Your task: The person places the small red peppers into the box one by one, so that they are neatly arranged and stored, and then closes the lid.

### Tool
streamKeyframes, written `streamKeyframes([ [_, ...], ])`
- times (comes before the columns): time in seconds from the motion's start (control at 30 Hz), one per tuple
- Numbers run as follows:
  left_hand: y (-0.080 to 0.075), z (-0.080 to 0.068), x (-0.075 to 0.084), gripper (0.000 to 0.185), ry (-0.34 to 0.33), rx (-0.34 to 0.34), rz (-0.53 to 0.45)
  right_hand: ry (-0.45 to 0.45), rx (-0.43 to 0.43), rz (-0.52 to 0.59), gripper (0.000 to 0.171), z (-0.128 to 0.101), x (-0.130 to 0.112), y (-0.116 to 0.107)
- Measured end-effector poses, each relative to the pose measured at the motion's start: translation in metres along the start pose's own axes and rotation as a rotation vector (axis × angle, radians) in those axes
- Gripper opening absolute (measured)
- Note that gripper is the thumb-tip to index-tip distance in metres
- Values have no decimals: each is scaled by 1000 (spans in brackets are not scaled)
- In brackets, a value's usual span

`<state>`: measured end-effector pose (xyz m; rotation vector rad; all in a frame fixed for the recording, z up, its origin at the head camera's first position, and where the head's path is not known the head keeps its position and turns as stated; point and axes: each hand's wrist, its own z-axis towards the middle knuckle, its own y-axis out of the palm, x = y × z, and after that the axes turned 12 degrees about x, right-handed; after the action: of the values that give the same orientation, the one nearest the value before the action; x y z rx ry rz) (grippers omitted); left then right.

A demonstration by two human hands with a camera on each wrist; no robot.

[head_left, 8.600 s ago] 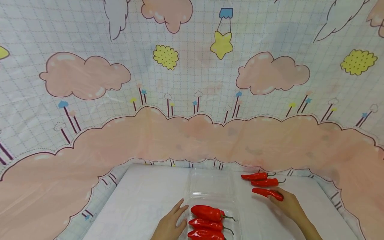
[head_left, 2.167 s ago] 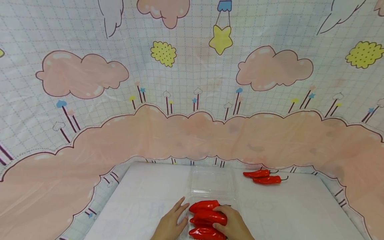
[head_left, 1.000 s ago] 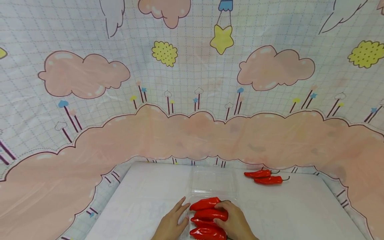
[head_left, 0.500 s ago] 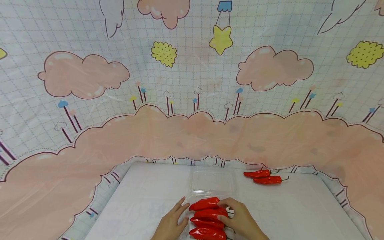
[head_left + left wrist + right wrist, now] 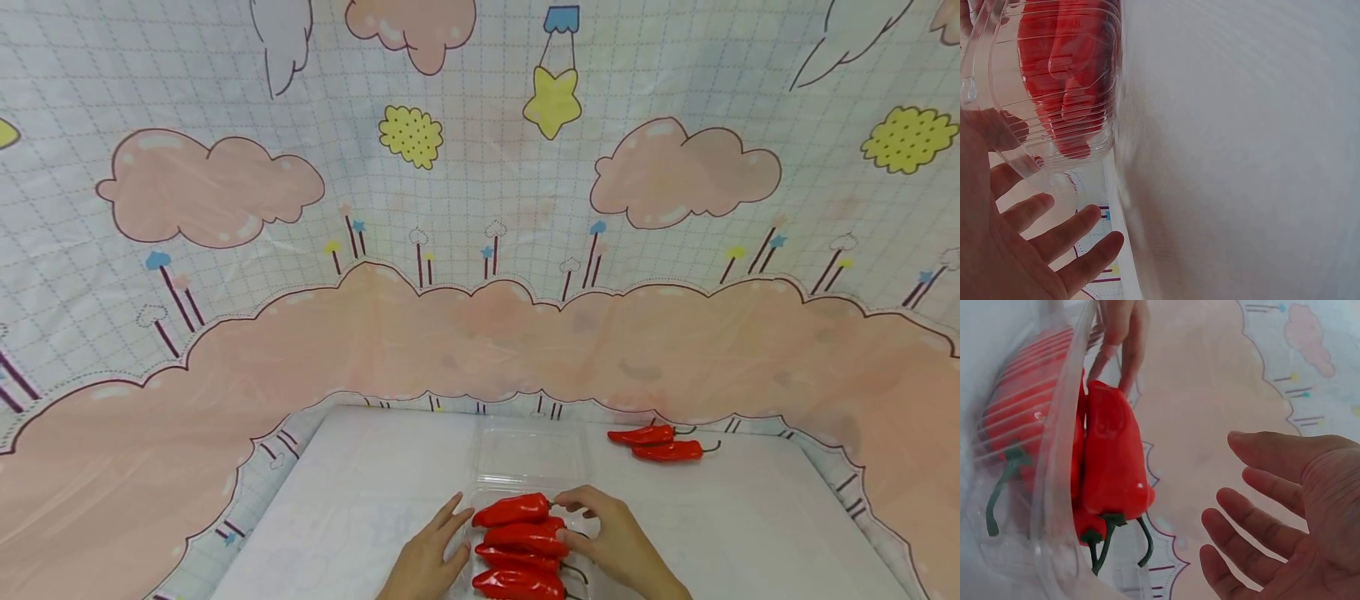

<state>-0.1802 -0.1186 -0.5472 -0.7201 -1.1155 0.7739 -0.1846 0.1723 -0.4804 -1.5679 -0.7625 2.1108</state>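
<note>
A clear plastic container [image 5: 581, 521] sits at the table's near edge, its lid [image 5: 528, 454] laid open behind it. Several red peppers [image 5: 517, 533] are stacked inside, also visible as peppers [image 5: 1110, 462] in the right wrist view and through the ribbed wall as peppers [image 5: 1066, 75] in the left wrist view. My left hand [image 5: 427, 554] rests flat against the container's left side, fingers [image 5: 1054, 234] straight. My right hand [image 5: 611, 542] hovers just right of the pile with fingers [image 5: 1254, 519] spread, holding nothing. Two more red peppers [image 5: 660, 443] lie on the table at the back right.
The white table top [image 5: 360, 483] is bounded by a cartoon cloud-print cloth [image 5: 480, 250] that rises behind it and drapes down both sides. Bare table surface lies left of the container and right of my right hand.
My right hand carried a third pepper from the back right into the container, pressed on the pile, and has now lifted off and drawn to the right. The left hand has stayed put.
</note>
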Motion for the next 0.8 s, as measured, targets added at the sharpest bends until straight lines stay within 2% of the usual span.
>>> streamKeyframes([
  [0.17,0,1,0,45,4,2,5,50,39,-16,39,0,1,-5],
  [0.63,-1,0,0,46,-29,-34,-27,96,172,-43,37,4,9,-17],
  [0.8,0,0,0,46,-22,-26,-25,136,200,-38,36,4,14,-21],
])
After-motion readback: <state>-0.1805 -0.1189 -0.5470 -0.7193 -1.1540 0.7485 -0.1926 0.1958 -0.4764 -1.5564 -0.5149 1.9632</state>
